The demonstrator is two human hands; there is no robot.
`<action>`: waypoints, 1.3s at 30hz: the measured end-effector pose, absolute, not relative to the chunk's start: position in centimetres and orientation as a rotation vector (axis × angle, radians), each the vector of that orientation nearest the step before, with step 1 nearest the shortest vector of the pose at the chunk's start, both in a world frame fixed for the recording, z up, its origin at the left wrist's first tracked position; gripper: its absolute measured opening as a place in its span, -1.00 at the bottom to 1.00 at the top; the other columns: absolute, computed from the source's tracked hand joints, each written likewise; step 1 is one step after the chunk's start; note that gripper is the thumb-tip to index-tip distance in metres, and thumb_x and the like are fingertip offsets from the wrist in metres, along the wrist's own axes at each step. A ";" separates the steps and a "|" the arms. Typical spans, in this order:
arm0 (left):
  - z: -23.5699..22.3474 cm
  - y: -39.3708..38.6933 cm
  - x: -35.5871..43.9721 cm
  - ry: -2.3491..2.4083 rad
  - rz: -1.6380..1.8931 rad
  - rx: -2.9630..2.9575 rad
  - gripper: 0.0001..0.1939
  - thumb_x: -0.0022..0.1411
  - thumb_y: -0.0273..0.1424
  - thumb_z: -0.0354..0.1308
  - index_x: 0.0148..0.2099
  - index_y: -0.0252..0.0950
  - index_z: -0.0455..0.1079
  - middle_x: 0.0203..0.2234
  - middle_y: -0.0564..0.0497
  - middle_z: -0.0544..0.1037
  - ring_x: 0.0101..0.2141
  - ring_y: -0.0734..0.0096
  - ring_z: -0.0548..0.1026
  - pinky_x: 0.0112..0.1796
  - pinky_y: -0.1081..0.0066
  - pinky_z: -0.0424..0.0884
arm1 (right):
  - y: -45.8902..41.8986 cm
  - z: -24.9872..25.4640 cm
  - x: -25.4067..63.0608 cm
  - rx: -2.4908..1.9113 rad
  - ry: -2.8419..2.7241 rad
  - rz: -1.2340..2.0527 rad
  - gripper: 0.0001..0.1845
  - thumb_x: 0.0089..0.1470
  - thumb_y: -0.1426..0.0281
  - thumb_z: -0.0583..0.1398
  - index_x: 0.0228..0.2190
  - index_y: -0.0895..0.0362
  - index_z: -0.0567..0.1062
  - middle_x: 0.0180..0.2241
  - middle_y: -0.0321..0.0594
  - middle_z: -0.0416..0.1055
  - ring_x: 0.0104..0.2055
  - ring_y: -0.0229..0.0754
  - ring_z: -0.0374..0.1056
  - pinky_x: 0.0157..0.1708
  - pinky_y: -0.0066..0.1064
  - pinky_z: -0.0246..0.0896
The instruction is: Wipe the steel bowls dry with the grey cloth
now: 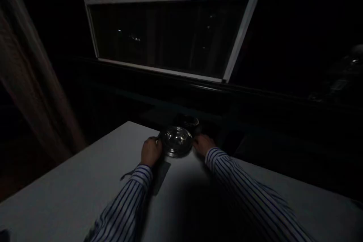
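A shiny round metal bowl (176, 141) sits near the far corner of a pale table (85, 181). My left hand (151, 152) is curled against the bowl's left rim. My right hand (202, 144) is closed on its right rim. Both arms wear striped sleeves. Just behind the bowl a second dark round dish (189, 121) is barely visible in the gloom.
The room is very dark. A white-framed window (170, 26) stands beyond the table, above a dark sill. A curtain (31, 83) hangs at the left. The table's far edges drop off close behind the bowl.
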State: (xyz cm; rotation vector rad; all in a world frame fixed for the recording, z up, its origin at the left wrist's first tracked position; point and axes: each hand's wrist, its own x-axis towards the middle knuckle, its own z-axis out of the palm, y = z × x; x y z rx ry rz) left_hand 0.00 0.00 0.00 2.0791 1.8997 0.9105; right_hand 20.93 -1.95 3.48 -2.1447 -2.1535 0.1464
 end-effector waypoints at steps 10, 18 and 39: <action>-0.6 2.1 0.1 1.834 0.907 2.073 -0.62 0.18 -0.35 -0.18 -0.21 -0.40 0.43 -0.26 -0.22 0.53 -0.25 0.22 0.47 -0.28 0.40 0.28 | 1.1 3.1 19.2 -2.188 -2.141 0.127 -0.67 0.01 0.37 -0.03 -0.24 0.16 0.44 -0.07 -0.06 0.28 0.01 0.01 0.13 -0.11 -0.08 0.05; 0.1 2.1 0.4 1.754 0.894 2.143 -0.64 0.18 -0.38 -0.17 -0.16 -0.32 0.42 -0.18 -0.14 0.49 -0.18 0.30 0.43 -0.18 0.43 0.26 | 2.1 2.6 18.6 -2.250 -2.094 0.192 -0.67 0.01 0.38 -0.02 -0.24 0.17 0.44 -0.06 -0.04 0.26 0.02 0.04 0.11 -0.11 -0.01 0.04; 0.1 2.7 0.0 1.668 0.847 1.980 -0.67 0.16 -0.31 -0.12 -0.24 -0.33 0.44 -0.26 -0.18 0.53 -0.23 0.25 0.46 -0.27 0.43 0.27 | 3.2 2.8 17.9 -2.389 -1.952 0.351 -0.60 -0.01 0.34 0.01 -0.12 0.18 0.37 0.04 -0.03 0.13 0.11 0.06 -0.06 -0.06 0.07 -0.06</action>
